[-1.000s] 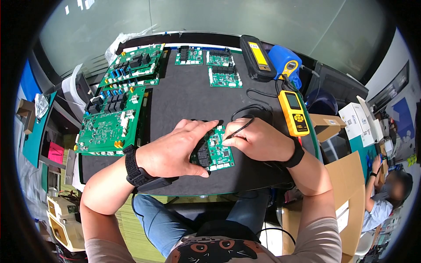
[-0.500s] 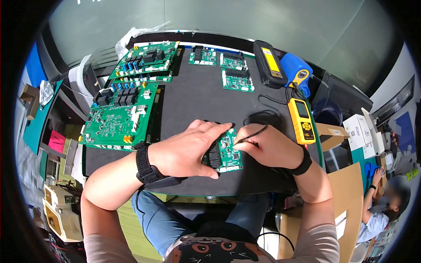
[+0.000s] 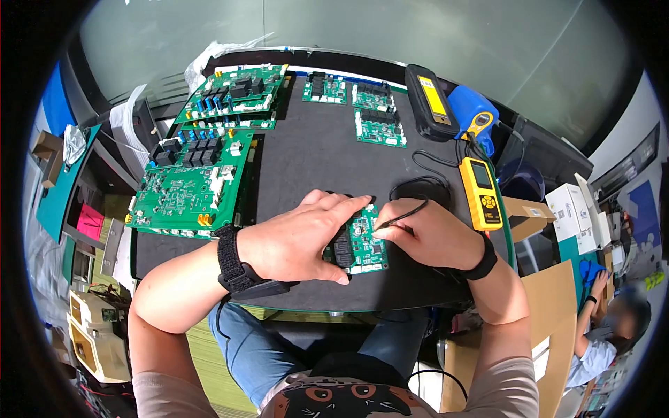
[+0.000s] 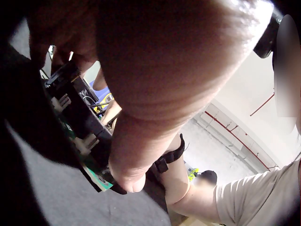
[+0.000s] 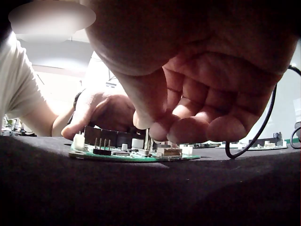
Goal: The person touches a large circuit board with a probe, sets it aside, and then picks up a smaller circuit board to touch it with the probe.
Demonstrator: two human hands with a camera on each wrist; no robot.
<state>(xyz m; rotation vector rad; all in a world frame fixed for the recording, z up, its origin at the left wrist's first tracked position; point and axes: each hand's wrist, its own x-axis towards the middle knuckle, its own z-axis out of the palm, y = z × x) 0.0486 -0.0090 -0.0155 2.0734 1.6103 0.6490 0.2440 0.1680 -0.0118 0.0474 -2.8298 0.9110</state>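
Note:
A small green circuit board (image 3: pixel 367 244) with a row of black blocks and white connectors lies on the dark mat in front of me. My left hand (image 3: pixel 296 237) spans it, thumb at the near edge and fingers at the far edge, gripping it between them. Fingers and thumb of my right hand (image 3: pixel 435 233) pinch a thin probe, whose metal tip (image 5: pixel 148 140) reaches down among the board's parts in the right wrist view. A black cable (image 3: pixel 412 212) loops from that hand. Most of the probe's body is hidden by the fingers.
Stacked large green boards (image 3: pixel 191 184) stand at the left. Several small boards (image 3: pixel 380 128) lie at the back. On the right are a yellow handheld meter (image 3: pixel 479 195), a blue device (image 3: pixel 474 111) and a black case (image 3: pixel 425 101). A cardboard box (image 3: pixel 519 327) stands beside the mat.
The camera view has shifted, so the whole bench appears further right. Both hands keep their hold, and the probe stays over the board with only slight movement.

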